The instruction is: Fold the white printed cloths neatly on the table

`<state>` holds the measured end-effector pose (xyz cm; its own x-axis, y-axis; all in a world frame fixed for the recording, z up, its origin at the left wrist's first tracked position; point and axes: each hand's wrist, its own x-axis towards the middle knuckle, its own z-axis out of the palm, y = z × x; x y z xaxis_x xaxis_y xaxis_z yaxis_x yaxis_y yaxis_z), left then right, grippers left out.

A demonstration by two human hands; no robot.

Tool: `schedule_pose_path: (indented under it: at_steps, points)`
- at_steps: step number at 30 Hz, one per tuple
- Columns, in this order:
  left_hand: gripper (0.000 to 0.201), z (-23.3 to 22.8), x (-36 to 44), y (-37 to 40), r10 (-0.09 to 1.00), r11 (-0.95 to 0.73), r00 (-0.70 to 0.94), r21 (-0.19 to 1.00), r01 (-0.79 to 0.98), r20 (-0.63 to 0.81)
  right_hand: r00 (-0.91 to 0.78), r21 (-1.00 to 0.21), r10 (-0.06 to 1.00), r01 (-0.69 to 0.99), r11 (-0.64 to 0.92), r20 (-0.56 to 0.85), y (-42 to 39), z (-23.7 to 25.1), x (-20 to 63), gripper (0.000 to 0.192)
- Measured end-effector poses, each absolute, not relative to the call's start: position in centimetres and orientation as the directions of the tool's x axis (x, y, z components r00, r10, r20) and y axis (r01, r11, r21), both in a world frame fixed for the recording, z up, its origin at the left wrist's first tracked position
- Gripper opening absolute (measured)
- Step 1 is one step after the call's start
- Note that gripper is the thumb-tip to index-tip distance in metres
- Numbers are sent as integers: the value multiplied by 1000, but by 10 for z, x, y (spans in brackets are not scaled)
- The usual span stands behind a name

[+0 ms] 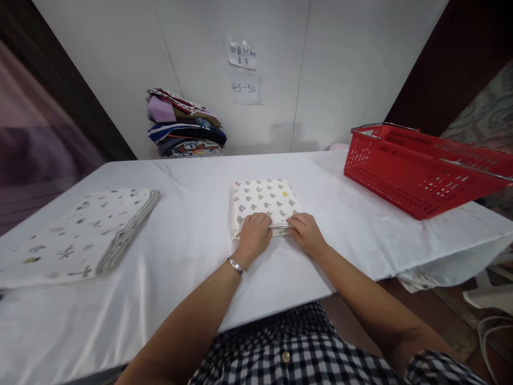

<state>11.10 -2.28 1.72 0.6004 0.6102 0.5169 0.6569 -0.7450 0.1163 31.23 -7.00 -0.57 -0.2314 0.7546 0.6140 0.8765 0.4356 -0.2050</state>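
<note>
The folded cloth [266, 197] lies flat near the middle of the white-covered table [192, 214]. It is likely light, soft and not fragile, with layers prone to slip apart; grip all layers along the near edge. The left hand [255, 233] and right hand [308, 233] pinch that edge, fingers curled over the top. Surface: white, grey mushroom-like prints, a few coloured.

Left grip [255, 233], right grip [308, 232] near each other, fingers curled; 2 forearms [196, 307] converging forward.
</note>
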Motion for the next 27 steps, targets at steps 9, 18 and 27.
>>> schedule_pose_path:
  at_steps: [9,18,27]
  points:
    - [15,13,112,-23,575,-764,667,20,644,474,-267,-147,729,881,450,630,-70,-2,316,16]
    - [22,13,106,-28,575,-778,676,52,626,461,-282,-174,761,872,457,584,-73,-3,317,19]
    - [24,12,96,-29,566,-803,686,119,584,457,-338,-216,782,836,505,523,-81,3,321,31]
